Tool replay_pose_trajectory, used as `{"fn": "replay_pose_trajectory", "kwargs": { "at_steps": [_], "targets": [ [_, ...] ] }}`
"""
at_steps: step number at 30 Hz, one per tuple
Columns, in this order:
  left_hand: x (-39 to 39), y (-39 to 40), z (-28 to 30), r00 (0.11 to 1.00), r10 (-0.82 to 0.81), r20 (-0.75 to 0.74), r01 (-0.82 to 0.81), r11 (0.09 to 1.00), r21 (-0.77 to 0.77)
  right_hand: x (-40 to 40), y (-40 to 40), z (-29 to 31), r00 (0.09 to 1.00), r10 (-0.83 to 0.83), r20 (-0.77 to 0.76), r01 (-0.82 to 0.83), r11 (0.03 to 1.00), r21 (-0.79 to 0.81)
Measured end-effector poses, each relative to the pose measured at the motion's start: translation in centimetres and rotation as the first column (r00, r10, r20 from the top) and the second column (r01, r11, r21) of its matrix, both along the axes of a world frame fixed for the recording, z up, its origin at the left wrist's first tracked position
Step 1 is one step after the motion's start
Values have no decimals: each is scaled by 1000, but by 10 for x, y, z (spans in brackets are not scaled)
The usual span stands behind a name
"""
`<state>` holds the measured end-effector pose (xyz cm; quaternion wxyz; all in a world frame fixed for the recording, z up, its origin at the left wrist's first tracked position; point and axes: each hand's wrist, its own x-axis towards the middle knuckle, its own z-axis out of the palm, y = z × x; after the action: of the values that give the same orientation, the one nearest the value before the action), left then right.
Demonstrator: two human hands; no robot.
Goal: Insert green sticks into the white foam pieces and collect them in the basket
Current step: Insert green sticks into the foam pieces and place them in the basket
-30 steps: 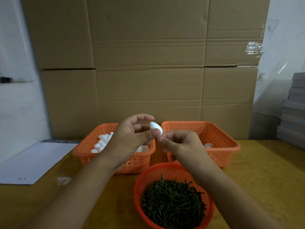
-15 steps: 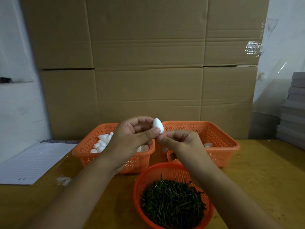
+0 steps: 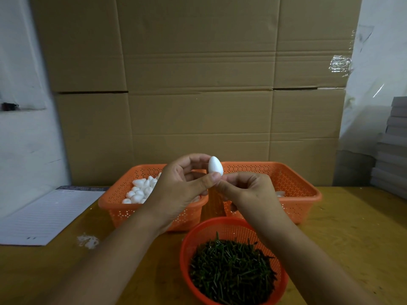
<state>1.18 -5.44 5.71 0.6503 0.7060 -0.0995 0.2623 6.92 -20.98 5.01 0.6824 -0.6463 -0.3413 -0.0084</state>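
My left hand (image 3: 178,188) pinches a white egg-shaped foam piece (image 3: 215,165) upright between thumb and fingers, above the gap between two orange baskets. My right hand (image 3: 246,191) meets it from below, fingers curled and pinched under the foam; whatever it pinches is hidden. The left orange basket (image 3: 123,208) holds several white foam pieces (image 3: 141,190). The right orange basket (image 3: 295,183) shows a little white at its inner right. A round orange bowl (image 3: 187,245) of green sticks (image 3: 231,269) stands nearest me.
A lined paper pad (image 3: 44,214) lies at the left on the wooden table (image 3: 352,238). White foam crumbs (image 3: 88,241) sit beside it. A cardboard wall (image 3: 198,84) stands behind the baskets. Grey stacked boards (image 3: 392,146) are at the right.
The foam piece has turned from tilted to upright and risen a little. Both hands stay together at the same spot.
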Motion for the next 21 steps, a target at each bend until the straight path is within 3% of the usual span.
{"fn": "replay_pose_trajectory", "kwargs": {
  "at_steps": [14,21],
  "targets": [
    [0,1,1,998,23,-52,-24,1000,-10,1,1,-1,999,-31,8,31,1000,-5],
    [1,-6,-2,996,-74,-44,65,983,-171,0,-1,-1,1000,15,5,-15,1000,-3]
  ]
}}
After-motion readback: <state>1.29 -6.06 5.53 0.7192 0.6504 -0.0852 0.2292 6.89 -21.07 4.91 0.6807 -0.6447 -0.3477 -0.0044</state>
